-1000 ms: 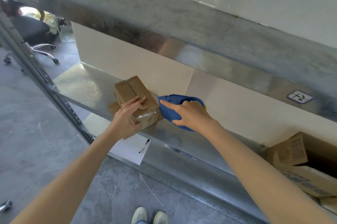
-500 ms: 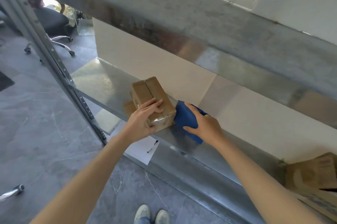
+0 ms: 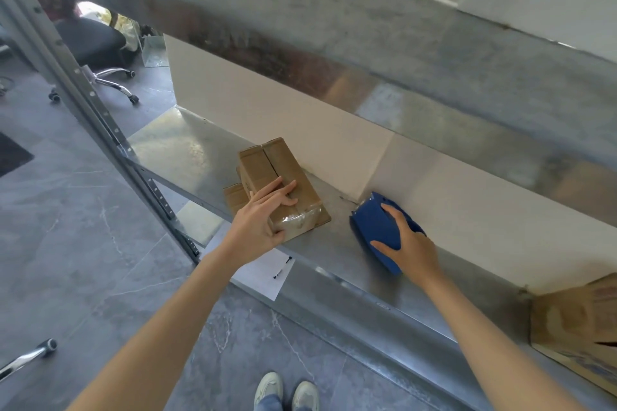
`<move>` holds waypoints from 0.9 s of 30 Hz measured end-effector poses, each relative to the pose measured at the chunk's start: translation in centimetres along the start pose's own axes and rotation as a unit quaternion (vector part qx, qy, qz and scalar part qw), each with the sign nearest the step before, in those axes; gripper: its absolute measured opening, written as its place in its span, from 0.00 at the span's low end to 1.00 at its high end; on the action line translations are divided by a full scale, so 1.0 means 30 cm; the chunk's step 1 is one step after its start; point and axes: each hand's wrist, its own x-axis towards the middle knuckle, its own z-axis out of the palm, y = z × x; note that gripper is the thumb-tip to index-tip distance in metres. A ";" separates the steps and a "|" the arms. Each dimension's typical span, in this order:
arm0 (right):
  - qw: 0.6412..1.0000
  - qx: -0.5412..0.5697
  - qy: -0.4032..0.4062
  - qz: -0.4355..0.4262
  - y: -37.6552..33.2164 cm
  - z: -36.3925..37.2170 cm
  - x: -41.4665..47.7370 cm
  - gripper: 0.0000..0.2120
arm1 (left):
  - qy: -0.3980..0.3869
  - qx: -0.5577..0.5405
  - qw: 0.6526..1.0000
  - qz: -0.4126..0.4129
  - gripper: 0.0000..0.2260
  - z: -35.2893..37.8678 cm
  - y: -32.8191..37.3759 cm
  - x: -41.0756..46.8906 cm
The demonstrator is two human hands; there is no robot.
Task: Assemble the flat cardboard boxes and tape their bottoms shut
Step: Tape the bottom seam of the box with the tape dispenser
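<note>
Head view, the only one. We see the box (image 3: 283, 176) at the centre of the frame, on the metal shelf (image 3: 187, 150), close to the white wall. Its top seam runs away from us and clear tape shines over the near end. A flat brown flap (image 3: 234, 197) sticks out under it on the left.

The left hand (image 3: 263, 220) grasps the box. Its fingers (image 3: 283, 191) lie across the top, slightly bent, tips at the seam. The thumb wraps the near taped corner and the palm is on the left side of the box.

The right hand (image 3: 409, 245) is right of centre, clamped over the blue tape gun (image 3: 372, 227). The fingers curl over its far side and the thumb presses the near blue face. The gun rests on the shelf, against the wall, apart from the box with bare metal between them. We cannot see a tape roll.

Lower centre: a white paper (image 3: 263, 273) hangs at the shelf's front edge, below the left wrist. Bottom centre: two shoes (image 3: 287, 390) on the grey floor. Right edge: a blurred brown carton (image 3: 574, 317) on the same shelf. Upper left: a black chair (image 3: 96, 43) behind the slanted post (image 3: 100, 110). An upper shelf beam crosses the top of the frame.
</note>
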 end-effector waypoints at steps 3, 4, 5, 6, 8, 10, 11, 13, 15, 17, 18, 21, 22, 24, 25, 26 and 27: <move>0.998 0.046 -0.034 0.004 0.014 0.008 -0.007 0.37 | -0.001 0.005 1.000 -0.001 0.26 0.002 -0.002 0.001; 0.997 0.064 -0.042 0.007 0.015 0.006 -0.008 0.37 | -0.003 0.007 1.000 0.000 0.26 0.003 -0.002 0.001; 0.996 0.077 -0.047 0.011 0.016 0.001 -0.007 0.36 | -0.006 0.010 1.000 0.000 0.26 0.004 -0.001 0.000; 0.995 0.080 -0.050 0.014 0.015 -0.004 -0.007 0.35 | -0.007 0.012 1.000 0.000 0.26 0.006 -0.001 0.000; 0.997 0.059 -0.050 0.013 0.013 -0.017 -0.009 0.34 | -0.003 0.021 1.000 0.003 0.25 0.009 0.001 -0.003; 0.998 0.021 -0.049 0.012 0.010 -0.030 -0.016 0.34 | 0.012 0.049 0.998 0.021 0.24 0.011 0.007 -0.007; 0.999 -0.001 -0.046 0.012 0.006 -0.037 -0.019 0.34 | 0.021 0.068 0.997 0.035 0.24 0.012 0.010 -0.009; 0.999 -0.040 -0.018 0.012 -0.010 -0.054 -0.019 0.33 | 0.044 0.095 0.993 0.052 0.24 0.018 0.016 -0.012; 0.997 -0.072 0.039 -0.013 -0.038 -0.072 -0.013 0.32 | 0.068 0.098 0.992 0.048 0.23 0.023 0.019 -0.016; 0.990 -0.088 0.080 -0.072 -0.081 -0.085 0.004 0.29 | 0.085 0.097 0.991 0.048 0.21 0.029 0.017 -0.020; 0.987 -0.087 0.083 -0.108 -0.111 -0.089 0.019 0.28 | 0.092 0.098 0.990 0.049 0.20 0.032 0.015 -0.023; 0.978 -0.042 0.055 -0.198 -0.225 -0.085 0.068 0.27 | 0.099 0.105 0.988 0.055 0.19 0.039 0.007 -0.030; 0.974 -0.025 0.042 -0.220 -0.265 -0.080 0.084 0.28 | 0.096 0.102 0.989 0.054 0.20 0.037 0.005 -0.032; 0.965 -0.010 0.016 -0.260 -0.338 -0.067 0.115 0.32 | 0.091 0.087 0.991 0.045 0.22 0.027 0.002 -0.036; 0.961 -0.006 0.004 -0.277 -0.369 -0.058 0.128 0.33 | 0.088 0.074 0.993 0.040 0.23 0.019 -0.001 -0.039; 0.957 -0.002 -0.009 -0.290 -0.394 -0.048 0.140 0.34 | 0.083 0.058 0.994 0.037 0.24 0.011 -0.005 -0.044; 0.954 0.002 -0.022 -0.300 -0.415 -0.036 0.149 0.35 | 0.078 0.042 0.995 0.037 0.24 0.003 -0.010 -0.049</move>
